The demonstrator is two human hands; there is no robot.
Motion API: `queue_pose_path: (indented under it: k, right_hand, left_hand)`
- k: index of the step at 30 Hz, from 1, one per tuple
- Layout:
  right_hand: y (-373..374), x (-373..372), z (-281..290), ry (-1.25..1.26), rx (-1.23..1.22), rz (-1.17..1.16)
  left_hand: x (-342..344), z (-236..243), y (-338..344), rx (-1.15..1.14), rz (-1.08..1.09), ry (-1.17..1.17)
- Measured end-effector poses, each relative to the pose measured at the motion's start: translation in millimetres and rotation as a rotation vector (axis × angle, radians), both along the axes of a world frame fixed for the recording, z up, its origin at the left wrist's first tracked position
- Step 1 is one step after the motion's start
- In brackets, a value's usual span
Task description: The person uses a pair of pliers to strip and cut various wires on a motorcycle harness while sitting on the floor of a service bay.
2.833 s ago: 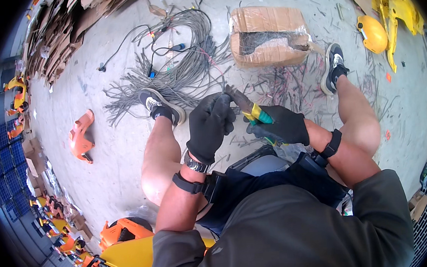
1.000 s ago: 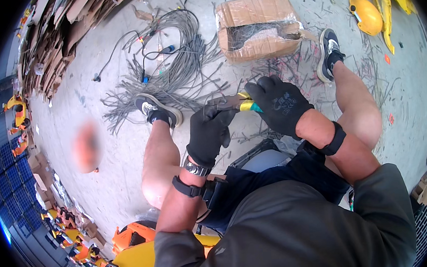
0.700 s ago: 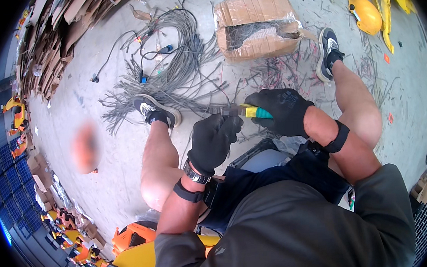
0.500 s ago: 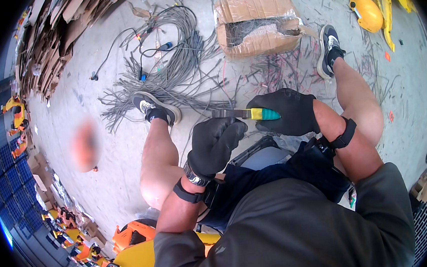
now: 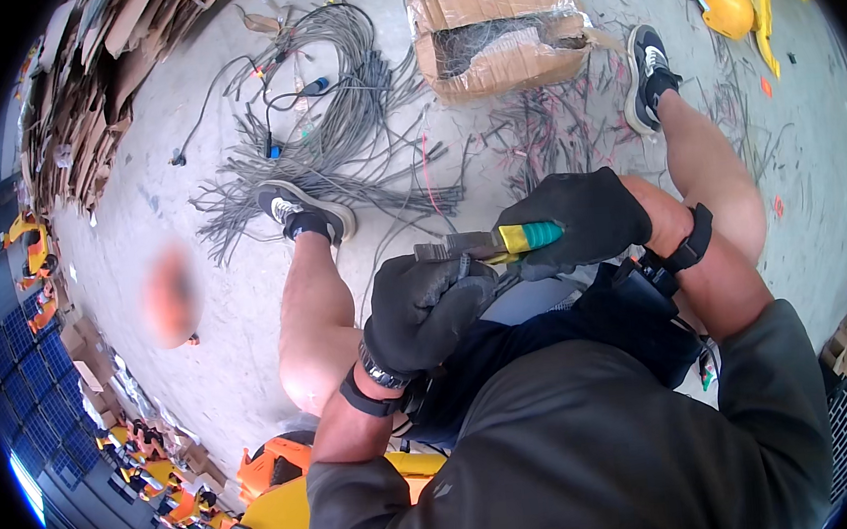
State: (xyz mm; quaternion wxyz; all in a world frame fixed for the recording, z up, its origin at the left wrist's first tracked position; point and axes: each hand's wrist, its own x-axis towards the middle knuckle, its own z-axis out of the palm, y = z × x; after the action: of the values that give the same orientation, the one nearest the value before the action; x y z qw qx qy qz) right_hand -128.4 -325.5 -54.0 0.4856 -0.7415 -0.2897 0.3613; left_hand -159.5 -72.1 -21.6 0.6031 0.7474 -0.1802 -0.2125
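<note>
My right hand (image 5: pixel 584 220), in a black glove, is wrapped round the handles of wire-stripping pliers (image 5: pixel 529 236) with yellow and teal grips. Their grey head points left, over the fingers of my left hand (image 5: pixel 427 304). That hand, also in a black glove, is closed just below the head, thumb and fingers pressed together. What it holds, if anything, is hidden by the glove. Beyond my hands lies a large bundle of grey cables (image 5: pixel 356 160) on the floor, next to my left shoe (image 5: pixel 308 210).
A torn, taped cardboard box (image 5: pixel 502 64) stands ahead, with cut cable scraps (image 5: pixel 558 135) before it. A yellow helmet-shaped part (image 5: pixel 719 0) lies far right. Flattened cardboard (image 5: pixel 97 91) is piled far left. Orange and yellow equipment (image 5: pixel 278 495) sits at lower left.
The pliers' grips have spread slightly, and a second yellow handle shows below the first. My left hand has shifted slightly down, and the view has tilted a little.
</note>
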Motion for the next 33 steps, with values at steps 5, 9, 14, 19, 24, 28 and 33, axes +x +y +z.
queue_pose_path:
  k: [5, 9, 14, 19, 24, 28, 33]
  right_hand:
    - [-1.8, -6.8, -11.5, -0.019, 0.073, 0.017]
    - [-1.2, -6.2, -12.6, 0.223, 0.041, 0.087]
    - [4.1, -4.7, -19.1, 0.337, 0.094, 0.112]
    - [21.8, -15.8, -34.3, -0.037, 0.004, -0.223]
    - [24.2, -13.7, -44.5, -0.216, 0.017, -0.275]
    - [22.9, -13.2, -40.5, -0.164, 0.013, -0.256]
    - [21.4, -12.3, -29.2, 0.056, -0.107, -0.203]
  left_hand:
    - [-1.8, -1.5, 2.3, 0.012, -0.076, -0.018]
    - [-6.2, -0.6, 4.0, 0.013, -0.105, 0.0]
    - [-3.8, -2.3, 5.3, 0.068, -0.092, -0.066]
    - [0.7, -18.2, -5.5, 0.032, 0.258, 0.467]
    - [12.2, -24.7, -1.6, -0.246, 0.195, 0.707]
    - [8.7, -30.7, 0.3, -0.216, 0.255, 0.663]
    - [9.8, -21.4, -3.0, -0.07, 0.3, 0.594]
